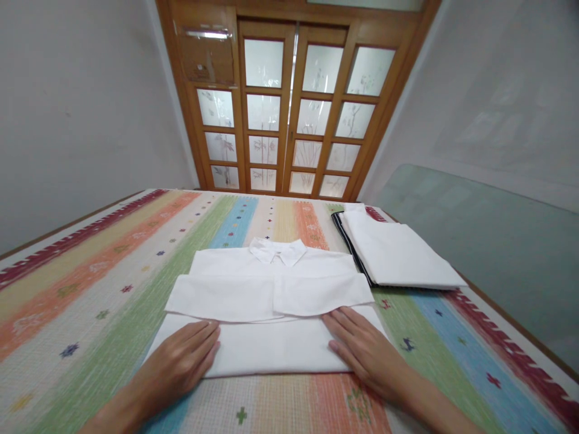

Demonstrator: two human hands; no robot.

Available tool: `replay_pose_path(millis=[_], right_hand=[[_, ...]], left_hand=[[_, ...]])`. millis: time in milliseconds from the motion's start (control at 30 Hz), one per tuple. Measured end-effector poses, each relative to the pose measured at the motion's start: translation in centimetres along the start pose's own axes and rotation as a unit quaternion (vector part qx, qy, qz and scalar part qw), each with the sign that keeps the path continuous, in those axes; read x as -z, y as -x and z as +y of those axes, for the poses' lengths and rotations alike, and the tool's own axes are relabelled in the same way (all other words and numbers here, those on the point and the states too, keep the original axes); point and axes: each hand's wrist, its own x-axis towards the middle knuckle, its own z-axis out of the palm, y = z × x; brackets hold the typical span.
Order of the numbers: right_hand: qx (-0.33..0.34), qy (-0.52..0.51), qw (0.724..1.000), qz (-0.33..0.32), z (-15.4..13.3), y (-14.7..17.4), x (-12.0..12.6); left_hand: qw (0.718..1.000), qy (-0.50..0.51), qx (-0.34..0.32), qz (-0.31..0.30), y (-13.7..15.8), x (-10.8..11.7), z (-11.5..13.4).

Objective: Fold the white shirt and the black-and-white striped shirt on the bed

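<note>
A white collared shirt (pixel 271 346) lies partly folded in front of me, its collar pointing away. Its lower part is turned up, and the loose hem runs across the middle in a wavy edge. My left hand (pixel 187 348) rests flat on the left side of the shirt, fingers stretched toward the hem and lying close together. On the right side, my right hand (pixel 357 340) lies with its fingers extended, the tips touching the hem edge and the thumb a little apart. Neither hand grips the cloth.
Striped, patterned cloth (pixel 122 325) covers the flat surface. Folded white garments (pixel 398 253) are stacked on a dark one (pixel 346 238) at the right. A pale green headboard-like panel (pixel 479 229) stands along the right wall. Wooden doors with glass panes (pixel 289 108) are at the back.
</note>
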Motion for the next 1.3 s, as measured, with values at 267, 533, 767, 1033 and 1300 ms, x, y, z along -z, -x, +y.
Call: replay_pose_path(millis=[267,533,767,1033,1300], right_hand=[[-0.022,0.047,0.998,0.037,2.6,-0.9,-0.9],[-0.03,0.114,0.984,0.134,4.8,-2.5,-0.4],[-0.081,0.056,0.978,0.186,7.4,-1.7,0.3],[-0.226,-0.033,0.954,0.195,10.6,-5.0,1.3],[-0.313,0.081,0.941,0.101,11.9,-9.6,0.9]], left_hand=[[0.998,-0.056,0.012,-0.032,-0.2,-1.0,-3.3],[0.998,-0.06,0.022,-0.01,-2.3,-0.9,-6.8],[0.995,0.008,0.101,0.024,-0.7,-1.8,-10.4],[0.961,0.055,0.264,0.055,-3.7,-2.0,-12.8],[0.915,0.046,0.401,-0.023,-7.1,-4.6,-14.4]])
